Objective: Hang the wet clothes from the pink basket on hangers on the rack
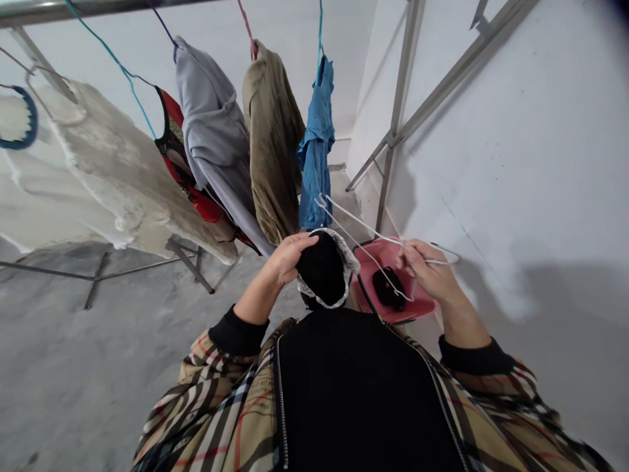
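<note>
So my left hand (293, 254) had the black garment (322, 265) pinched at its edge, and my right hand (426, 267) was gripping the hanger (363, 220). Hanger slanted leftward across my view, hook (322, 202) just above the garment. Pink basket (421, 305) sat nearer my right hand.

1 head-worn view, forward and down, close above a plaid jacket (221, 419)

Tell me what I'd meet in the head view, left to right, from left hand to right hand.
Left hand → black cloth item with whitish trim → pink basin → right hand. The white hanger overlaps too much to place.
</note>
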The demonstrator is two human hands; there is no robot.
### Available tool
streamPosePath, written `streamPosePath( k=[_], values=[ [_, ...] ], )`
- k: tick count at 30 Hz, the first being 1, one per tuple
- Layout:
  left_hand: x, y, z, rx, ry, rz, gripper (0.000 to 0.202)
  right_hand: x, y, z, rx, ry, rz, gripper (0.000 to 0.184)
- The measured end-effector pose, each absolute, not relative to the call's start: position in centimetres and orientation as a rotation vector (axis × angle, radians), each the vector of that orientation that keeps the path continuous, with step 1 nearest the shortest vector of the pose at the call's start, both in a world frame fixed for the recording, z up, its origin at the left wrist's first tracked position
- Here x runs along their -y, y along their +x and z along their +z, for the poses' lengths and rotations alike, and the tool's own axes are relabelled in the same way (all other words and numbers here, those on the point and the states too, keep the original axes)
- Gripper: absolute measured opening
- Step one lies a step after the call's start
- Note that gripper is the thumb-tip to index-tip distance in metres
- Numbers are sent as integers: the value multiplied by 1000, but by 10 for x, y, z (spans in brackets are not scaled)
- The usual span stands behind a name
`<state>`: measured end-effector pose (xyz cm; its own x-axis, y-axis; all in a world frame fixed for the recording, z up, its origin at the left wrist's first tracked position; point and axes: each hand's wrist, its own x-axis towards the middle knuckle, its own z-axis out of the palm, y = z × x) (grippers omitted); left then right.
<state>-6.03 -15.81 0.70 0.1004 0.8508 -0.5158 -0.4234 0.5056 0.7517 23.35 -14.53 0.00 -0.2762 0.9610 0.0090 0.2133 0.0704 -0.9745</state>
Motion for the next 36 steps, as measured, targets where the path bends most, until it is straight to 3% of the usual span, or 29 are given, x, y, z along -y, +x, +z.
streamPosePath(
  k=[5, 13, 17, 22, 29, 33, 36],
  values=[
    [161, -73, 5, -1053, 343, 1109, 15, 165, 267, 0, 1748, -1233, 1504, 41],
    [168, -64, 6, -1123, 610, 1146, 30, 162, 226, -13, 2070, -1146, 1529, 45],
    [180, -43, -2, -1383, 1313, 972, 21, 162, 185, -27, 1949, -1091, 1411, 44],
    [196, -30, 0, -1626, 2353, 374, 24, 162, 161, -41, 1810, -1022, 1339, 46],
    [183, -57, 27, -1580, 2821, 217, 30, 141, 177, -27, 1894, -874, 1329, 40],
    [178, -62, 35, -1596, 2731, 147, 33, 130, 176, -16, 1820, -931, 1159, 33],
    [180, -62, 39, -1794, 2645, 278, 31, 135, 177, -26, 1524, -1072, 763, 21]
  ],
)
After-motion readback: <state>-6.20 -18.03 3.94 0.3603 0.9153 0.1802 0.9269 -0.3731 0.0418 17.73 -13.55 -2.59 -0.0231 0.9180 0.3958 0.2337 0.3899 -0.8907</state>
